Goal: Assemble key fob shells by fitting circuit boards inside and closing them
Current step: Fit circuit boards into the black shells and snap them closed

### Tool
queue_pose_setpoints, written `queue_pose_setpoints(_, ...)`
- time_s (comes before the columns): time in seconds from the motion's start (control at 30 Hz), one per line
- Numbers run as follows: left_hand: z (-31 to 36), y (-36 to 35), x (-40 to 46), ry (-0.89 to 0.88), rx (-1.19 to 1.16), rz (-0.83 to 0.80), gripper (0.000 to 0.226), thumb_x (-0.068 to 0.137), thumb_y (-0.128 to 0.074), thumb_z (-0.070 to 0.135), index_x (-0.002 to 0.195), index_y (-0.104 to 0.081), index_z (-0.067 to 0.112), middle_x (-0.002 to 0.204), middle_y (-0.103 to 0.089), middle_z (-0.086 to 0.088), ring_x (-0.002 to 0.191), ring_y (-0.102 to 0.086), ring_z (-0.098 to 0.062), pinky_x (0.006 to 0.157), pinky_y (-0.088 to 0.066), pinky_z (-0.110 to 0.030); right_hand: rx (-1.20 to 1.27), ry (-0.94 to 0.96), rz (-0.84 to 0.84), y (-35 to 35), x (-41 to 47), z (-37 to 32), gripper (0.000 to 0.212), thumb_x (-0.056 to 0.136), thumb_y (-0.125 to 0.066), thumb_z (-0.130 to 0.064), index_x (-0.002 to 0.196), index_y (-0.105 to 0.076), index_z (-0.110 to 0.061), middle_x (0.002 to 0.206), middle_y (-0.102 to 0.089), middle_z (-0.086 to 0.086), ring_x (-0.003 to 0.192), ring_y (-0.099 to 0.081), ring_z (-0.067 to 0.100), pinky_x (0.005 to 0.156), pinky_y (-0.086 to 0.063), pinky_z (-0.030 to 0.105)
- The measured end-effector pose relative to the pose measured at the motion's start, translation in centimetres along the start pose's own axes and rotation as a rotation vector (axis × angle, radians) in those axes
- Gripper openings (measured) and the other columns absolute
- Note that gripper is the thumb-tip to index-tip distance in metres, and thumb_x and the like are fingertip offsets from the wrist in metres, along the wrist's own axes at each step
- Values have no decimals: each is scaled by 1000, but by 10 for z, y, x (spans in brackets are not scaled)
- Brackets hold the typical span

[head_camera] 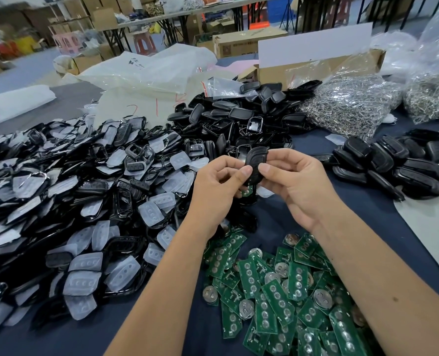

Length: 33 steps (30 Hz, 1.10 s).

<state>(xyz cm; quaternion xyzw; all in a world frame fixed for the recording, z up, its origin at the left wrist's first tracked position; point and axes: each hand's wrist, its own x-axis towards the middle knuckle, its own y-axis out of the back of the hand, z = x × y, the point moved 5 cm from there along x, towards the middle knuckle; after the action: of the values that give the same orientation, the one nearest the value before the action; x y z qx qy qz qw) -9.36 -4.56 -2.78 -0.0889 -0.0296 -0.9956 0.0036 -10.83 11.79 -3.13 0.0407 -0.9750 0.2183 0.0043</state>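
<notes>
black fob shell (255, 160) pinched between my left hand (217, 187) and right hand (294, 185), thumbs pressed on its near face, held above the table (277, 217). green board (247, 192) peeks out under the shell, by my left fingers. dark blue cloth surface; warehouse room, boxes and tables behind. loose boards (285, 299) heaped just below my wrists. shells with clear pads (72, 201) piled left, black shells (239, 119) ahead, more (403, 163) right, bagged rings (349, 104) beyond.
</notes>
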Motion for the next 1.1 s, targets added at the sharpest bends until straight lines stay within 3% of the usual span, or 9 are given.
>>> queue_pose_setpoints(0.13, 3, 0, -1, 12, -67, -67, 14, 94, -73, 11, 95, -77, 25, 82, -75, -1, 74, -67, -10, 69, -53, -19, 83, -10, -22, -1, -1, -3, 22, 75, -77, -1, 96, -73, -6, 86, -77, 9, 77, -74, 18, 71, -62, 29)
queue_pose_setpoints(0.4, 4, -4, -1, 33, -133, -87, 8, 89, -73, 20, 89, -78, 26, 79, -71, -4, 71, -60, -12, 67, -52, -22, 211, -63, -54, -5, -2, -4, 30, 70, -75, -3, 99, -71, -11, 86, -78, 6, 78, -74, 17, 73, -63, 27)
queue_pose_setpoints(0.63, 3, -7, -1, 77, -230, -109, 8, 88, -70, 19, 89, -77, 21, 85, -64, -13, 71, -55, -13, 67, -50, -21, 264, -22, -103, -11, -5, -7, 32, 74, -71, -1, 103, -71, -15, 70, -69, -5, 66, -69, 10, 60, -58, 20)
queue_pose_setpoints(0.83, 7, -10, -2, 67, -242, -80, 10, 90, -71, 16, 87, -78, 22, 83, -64, -11, 67, -54, -11, 68, -51, -20, 283, -27, -98, -9, -3, -8, 36, 77, -70, -3, 113, -71, -9, 88, -76, 5, 74, -72, 13, 66, -60, 20)
queue_pose_setpoints(0.97, 9, -7, -2, 47, -185, -19, 10, 99, -66, 7, 95, -74, 10, 86, -61, -14, 65, -50, -8, 65, -47, -19, 283, -29, -34, -10, -3, -5, 35, 74, -74, -6, 108, -70, -8, 89, -80, 4, 75, -75, 11, 65, -59, 19)
queue_pose_setpoints(1.1, 12, -9, -3, 64, -252, -48, 6, 97, -67, 11, 97, -71, 7, 89, -54, -15, 64, -44, -9, 64, -45, -19, 301, -59, -4, -11, -2, -2, 25, 71, -74, -6, 96, -73, -9, 82, -79, 2, 71, -74, 9, 61, -58, 18)
